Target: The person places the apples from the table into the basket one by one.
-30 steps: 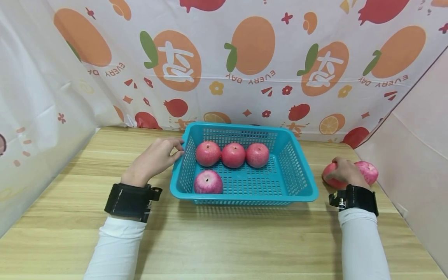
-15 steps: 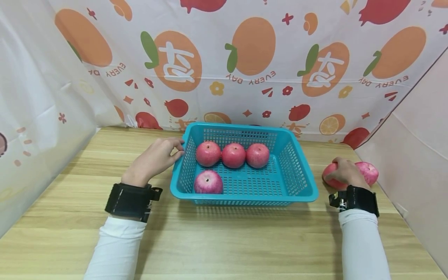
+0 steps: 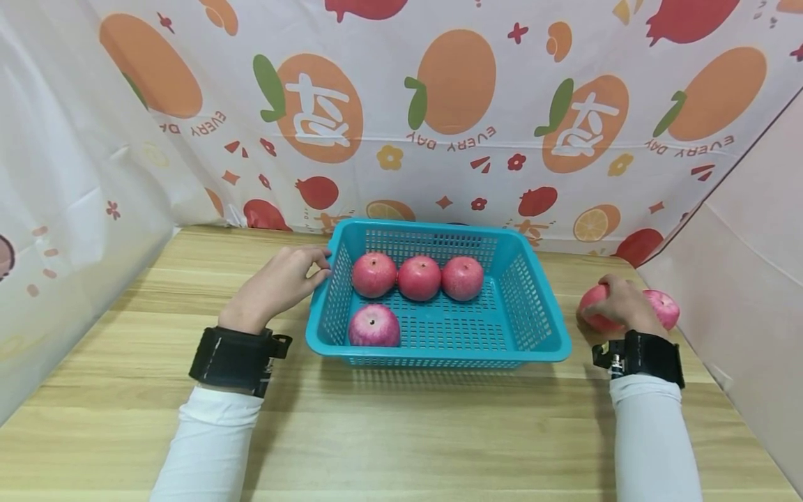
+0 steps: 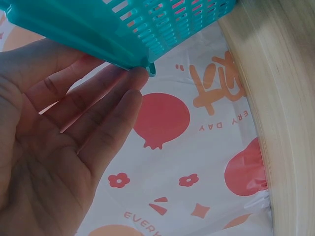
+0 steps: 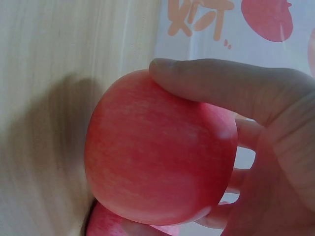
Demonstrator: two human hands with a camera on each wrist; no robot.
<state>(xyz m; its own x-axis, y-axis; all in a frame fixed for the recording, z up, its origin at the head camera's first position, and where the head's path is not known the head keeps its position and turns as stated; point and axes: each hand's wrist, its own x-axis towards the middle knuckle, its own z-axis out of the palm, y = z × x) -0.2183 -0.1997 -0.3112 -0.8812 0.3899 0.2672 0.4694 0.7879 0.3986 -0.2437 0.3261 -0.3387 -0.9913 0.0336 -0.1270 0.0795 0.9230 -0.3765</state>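
Observation:
At the left end of a blue-green plastic basket (image 3: 439,353), my left hand (image 3: 279,286) holds the rim between thumb and fingers. The left wrist view shows its fingers (image 4: 108,123) reaching under the rim's edge. Over on the right, my right hand (image 3: 627,305) grips a red apple (image 3: 592,310). Its thumb lies across the apple (image 5: 160,152) in the right wrist view, with the other fingers curled round the far side. A second, pinker apple (image 3: 665,309) sits behind that hand, partly hidden. Inside the basket are several apples: a row at the back and a purple-pink apple (image 3: 373,325) at front left.
The basket stands on a light wooden table (image 3: 414,432). A white fruit-printed cloth (image 3: 389,118) hangs close behind it and along the left. A pale wall (image 3: 746,279) borders the table at the right, near the loose apples.
My right hand has shifted slightly up and to the right in the head view, and the apple in it sits a little higher. My left hand and the basket have stayed put.

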